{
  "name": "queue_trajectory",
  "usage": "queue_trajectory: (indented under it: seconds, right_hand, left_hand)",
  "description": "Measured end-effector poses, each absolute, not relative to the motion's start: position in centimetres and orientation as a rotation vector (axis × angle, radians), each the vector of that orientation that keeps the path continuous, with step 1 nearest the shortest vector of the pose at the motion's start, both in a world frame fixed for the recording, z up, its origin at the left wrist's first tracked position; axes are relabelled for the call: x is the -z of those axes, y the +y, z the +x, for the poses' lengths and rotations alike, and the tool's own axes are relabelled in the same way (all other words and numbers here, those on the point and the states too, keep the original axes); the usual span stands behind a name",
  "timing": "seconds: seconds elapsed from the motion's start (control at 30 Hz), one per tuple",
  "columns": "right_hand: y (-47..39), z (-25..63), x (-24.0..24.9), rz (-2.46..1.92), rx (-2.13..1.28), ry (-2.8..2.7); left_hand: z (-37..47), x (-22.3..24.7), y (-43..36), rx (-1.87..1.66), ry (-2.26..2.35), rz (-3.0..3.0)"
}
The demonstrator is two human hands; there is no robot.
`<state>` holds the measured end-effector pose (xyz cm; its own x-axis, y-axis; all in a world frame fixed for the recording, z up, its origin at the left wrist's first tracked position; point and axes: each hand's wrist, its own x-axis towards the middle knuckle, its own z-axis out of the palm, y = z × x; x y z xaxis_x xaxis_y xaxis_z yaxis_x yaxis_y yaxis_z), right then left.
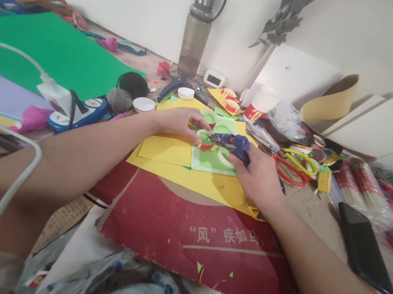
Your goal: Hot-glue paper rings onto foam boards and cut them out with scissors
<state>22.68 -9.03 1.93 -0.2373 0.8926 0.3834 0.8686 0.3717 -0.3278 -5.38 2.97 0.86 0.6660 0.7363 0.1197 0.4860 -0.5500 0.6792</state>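
My right hand (pixel 262 176) grips a blue hot glue gun (pixel 233 144), its nozzle pointing left over a cut paper cup ring (pixel 206 145) with a red band. My left hand (pixel 180 123) has its thumb and fingertips at the edge of this ring, curved around its left side. Another cut ring (pixel 209 118) stands just behind, and pale rings (pixel 225 157) are to the right. These rings rest on a light green sheet (pixel 212 165), which lies over yellow sheets (pixel 165 149). The nozzle's exact contact point is too small to make out.
Red cardboard (pixel 182 225) covers the front edge. Scissors (pixel 295 167), a black phone (pixel 367 248) and wrapped bundles (pixel 367 192) lie right. Behind are a bottle (pixel 195 40) and paper cups (pixel 260 105). A white cable (pixel 24 177) crosses my left arm near a power strip (pixel 78 115).
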Motion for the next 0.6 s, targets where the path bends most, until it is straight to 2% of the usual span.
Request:
queue_trajectory:
  seconds: [0.6]
  right_hand:
    - [-9.20, 22.68, -2.27, -1.531, -0.048, -2.133]
  left_hand:
    - [-5.29, -1.34, 2.66, -0.512, 0.959, 2.289]
